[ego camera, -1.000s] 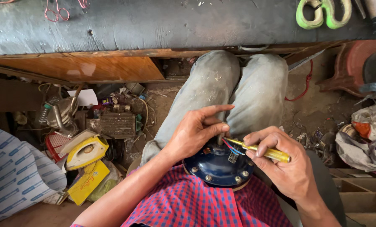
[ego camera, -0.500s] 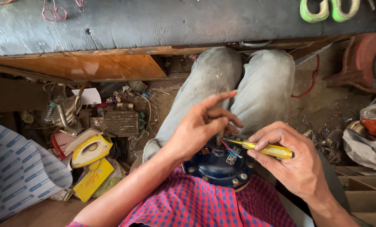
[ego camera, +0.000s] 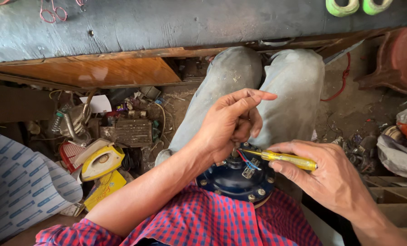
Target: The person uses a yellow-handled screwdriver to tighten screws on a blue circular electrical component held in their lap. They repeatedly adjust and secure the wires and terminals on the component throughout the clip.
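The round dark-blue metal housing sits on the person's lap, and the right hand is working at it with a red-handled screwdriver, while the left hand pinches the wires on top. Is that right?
Not quite: the head view shows the screwdriver has a yellow translucent handle, not a red one. The rest holds: the round dark-blue metal housing sits on the lap, the right hand holds the screwdriver to it, and the left hand pinches at the red and blue wires on top.

1. Workbench top (ego camera: 176, 27), dark and worn, bearing red wire loops (ego camera: 53, 12) and green rings (ego camera: 356, 6).
2. Dirt floor (ego camera: 349, 114), bearing a yellow iron (ego camera: 101, 161), a ribbed metal block (ego camera: 133, 132), a red cable (ego camera: 342, 82) and crumpled bags (ego camera: 401, 146).
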